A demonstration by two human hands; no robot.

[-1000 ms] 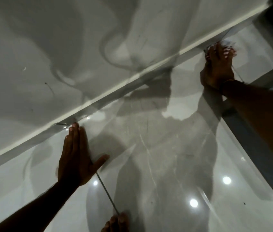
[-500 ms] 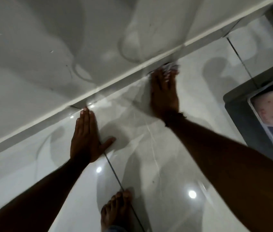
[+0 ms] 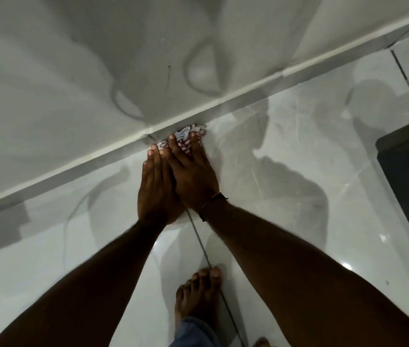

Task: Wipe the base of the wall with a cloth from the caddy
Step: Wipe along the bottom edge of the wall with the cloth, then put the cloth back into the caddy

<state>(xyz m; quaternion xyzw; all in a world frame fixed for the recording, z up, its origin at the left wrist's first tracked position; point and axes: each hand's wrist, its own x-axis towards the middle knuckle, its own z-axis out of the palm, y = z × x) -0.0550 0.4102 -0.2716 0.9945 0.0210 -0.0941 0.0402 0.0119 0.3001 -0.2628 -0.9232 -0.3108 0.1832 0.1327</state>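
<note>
At frame centre, the right hand (image 3: 193,176) presses flat on a crumpled cloth (image 3: 185,136) against the wall base (image 3: 113,156); the left hand (image 3: 157,191) lies flat beside it, touching. The cloth looks soft, light, best pinned under flat fingers.

The right hand (image 3: 193,176) covers most of the cloth (image 3: 185,135) and overlaps the left hand (image 3: 155,194); the dark object (image 3: 408,176) is cut off at the right edge.
</note>
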